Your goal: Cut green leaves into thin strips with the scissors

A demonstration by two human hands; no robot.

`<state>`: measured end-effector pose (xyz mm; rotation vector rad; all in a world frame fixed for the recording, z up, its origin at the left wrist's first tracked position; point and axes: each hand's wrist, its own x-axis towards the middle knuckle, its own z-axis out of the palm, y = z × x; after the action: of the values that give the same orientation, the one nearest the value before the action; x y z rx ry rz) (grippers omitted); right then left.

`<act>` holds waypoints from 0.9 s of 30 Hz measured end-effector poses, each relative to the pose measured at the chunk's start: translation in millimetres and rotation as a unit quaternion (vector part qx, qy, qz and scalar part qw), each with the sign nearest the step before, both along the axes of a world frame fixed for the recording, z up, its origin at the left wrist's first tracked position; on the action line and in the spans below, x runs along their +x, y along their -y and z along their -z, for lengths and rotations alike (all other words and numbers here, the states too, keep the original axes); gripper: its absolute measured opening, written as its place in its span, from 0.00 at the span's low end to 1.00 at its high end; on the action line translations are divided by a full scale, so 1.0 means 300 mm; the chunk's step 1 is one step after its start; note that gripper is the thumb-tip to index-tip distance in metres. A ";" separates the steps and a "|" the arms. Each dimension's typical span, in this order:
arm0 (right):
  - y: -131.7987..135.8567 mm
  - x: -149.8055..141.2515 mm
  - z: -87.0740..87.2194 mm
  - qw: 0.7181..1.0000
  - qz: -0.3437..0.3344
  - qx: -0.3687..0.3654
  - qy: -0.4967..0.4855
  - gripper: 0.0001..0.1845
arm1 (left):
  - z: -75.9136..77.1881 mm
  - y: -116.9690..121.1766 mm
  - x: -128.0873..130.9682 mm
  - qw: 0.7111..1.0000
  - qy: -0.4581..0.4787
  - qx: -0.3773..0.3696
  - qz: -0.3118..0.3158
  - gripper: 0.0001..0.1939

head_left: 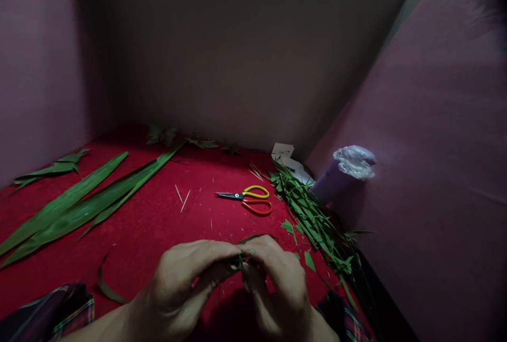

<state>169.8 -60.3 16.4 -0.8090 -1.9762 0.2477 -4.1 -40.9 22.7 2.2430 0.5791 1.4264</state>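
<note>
My left hand (186, 281) and my right hand (279, 278) meet low in the middle, fingertips pinched together on a small folded green leaf strip (241, 260). A thin end of the strip (255, 237) curls out above my right fingers. Beyond the hands, scissors (249, 198) with one yellow and one red handle lie shut on the red cloth (158, 220).
Long green leaves (79, 202) lie at the left. A pile of cut leaf scraps (312, 215) runs along the right edge beside a purple tube (336, 178) with plastic wrap on top. Thin sticks (182, 197) and a curled leaf sliver (105, 278) lie loose. Walls enclose the surface.
</note>
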 end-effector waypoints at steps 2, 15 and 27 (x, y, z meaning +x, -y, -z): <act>-0.003 -0.001 0.002 1.000 0.000 0.001 0.003 0.13 | -0.006 0.002 0.001 1.000 -0.001 -0.002 -0.004 0.17; -0.011 0.001 0.027 0.997 0.039 0.030 0.064 0.10 | -0.003 0.002 0.002 1.000 -0.018 0.010 -0.008 0.16; -0.014 0.006 0.044 0.979 0.083 0.022 0.183 0.11 | 0.006 0.002 -0.004 1.000 -0.021 0.007 -0.007 0.15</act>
<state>171.5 -56.3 3.3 -1.0422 -2.2296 -0.0496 -5.1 -41.5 21.0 2.2895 0.6005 1.3980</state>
